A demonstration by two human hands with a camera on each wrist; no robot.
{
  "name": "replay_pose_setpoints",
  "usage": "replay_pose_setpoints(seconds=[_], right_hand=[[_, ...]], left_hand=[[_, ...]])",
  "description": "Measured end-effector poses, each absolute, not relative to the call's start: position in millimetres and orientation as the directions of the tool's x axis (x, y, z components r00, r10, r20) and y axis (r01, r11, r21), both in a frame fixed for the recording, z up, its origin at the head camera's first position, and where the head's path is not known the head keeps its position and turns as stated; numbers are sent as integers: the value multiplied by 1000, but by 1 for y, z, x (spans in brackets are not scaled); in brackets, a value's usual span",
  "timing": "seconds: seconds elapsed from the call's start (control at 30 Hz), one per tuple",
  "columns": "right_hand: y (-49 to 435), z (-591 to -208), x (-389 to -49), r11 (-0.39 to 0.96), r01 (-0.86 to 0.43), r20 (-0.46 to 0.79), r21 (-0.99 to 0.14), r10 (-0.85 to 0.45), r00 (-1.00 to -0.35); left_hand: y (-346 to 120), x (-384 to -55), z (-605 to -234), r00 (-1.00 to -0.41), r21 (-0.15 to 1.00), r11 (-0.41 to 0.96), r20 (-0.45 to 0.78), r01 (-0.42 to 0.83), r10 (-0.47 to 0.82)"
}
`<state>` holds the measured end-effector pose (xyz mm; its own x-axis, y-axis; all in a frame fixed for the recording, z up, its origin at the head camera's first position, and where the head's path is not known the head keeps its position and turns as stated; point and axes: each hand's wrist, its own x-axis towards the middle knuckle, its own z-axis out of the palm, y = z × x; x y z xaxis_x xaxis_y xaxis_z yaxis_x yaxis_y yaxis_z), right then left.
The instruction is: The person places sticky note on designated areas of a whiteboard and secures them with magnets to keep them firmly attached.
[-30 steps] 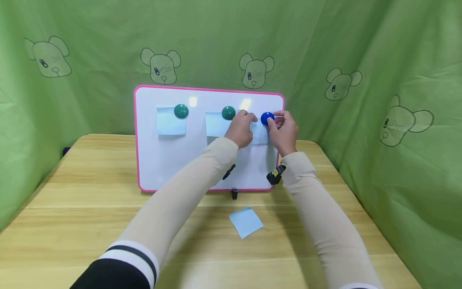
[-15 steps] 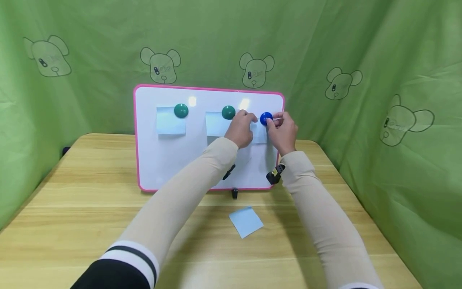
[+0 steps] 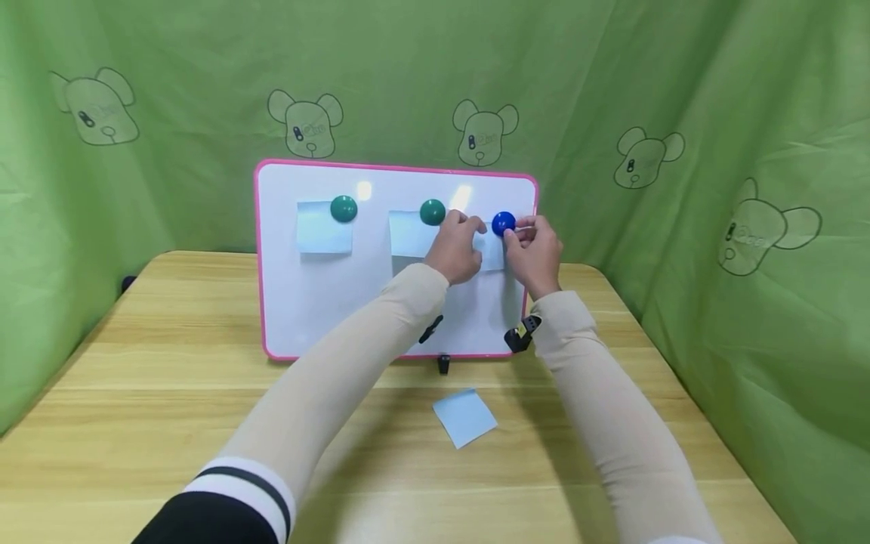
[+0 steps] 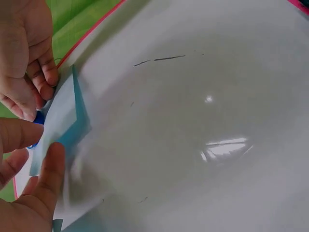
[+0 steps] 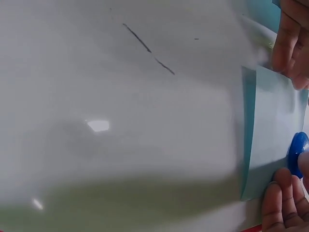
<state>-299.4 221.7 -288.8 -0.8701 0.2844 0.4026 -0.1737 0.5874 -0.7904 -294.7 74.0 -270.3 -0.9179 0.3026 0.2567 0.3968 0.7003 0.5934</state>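
A whiteboard with a pink frame stands upright on the table. My right hand pinches a round blue magnet at the upper corner of the rightmost light-blue sticky note. In the right wrist view its thumb lies against the magnet, other fingers beside the note's edge. My left hand touches the same note's left part, thumb and forefinger apart. Two more notes, a left one and a middle one, hang under green magnets, a left one and a middle one.
A loose light-blue sticky note lies on the wooden table in front of the board. A black stand foot shows under the board's lower edge. Green cloth with bear drawings hangs behind and to the sides.
Both hands stay at the right note, with the blue magnet between the right fingers. The whole view shifts very slightly; little else differs.
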Motion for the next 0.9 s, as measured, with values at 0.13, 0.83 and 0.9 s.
replay_pose_setpoints(seconds=[0.13,0.83,0.9], right_hand=[[224,-293,-296,587,-170,399,-791,285,-871],[266,-316,-260,613,-125,375,-780,298,-878],[273,-320,-254,621,-114,369,-775,299,-880]], left_hand=[[72,-288,-270,-919,599,697,243,394,311],[53,-250,-296,-865,544,677,240,495,440],[50,-246,-304,-857,530,678,234,509,460]])
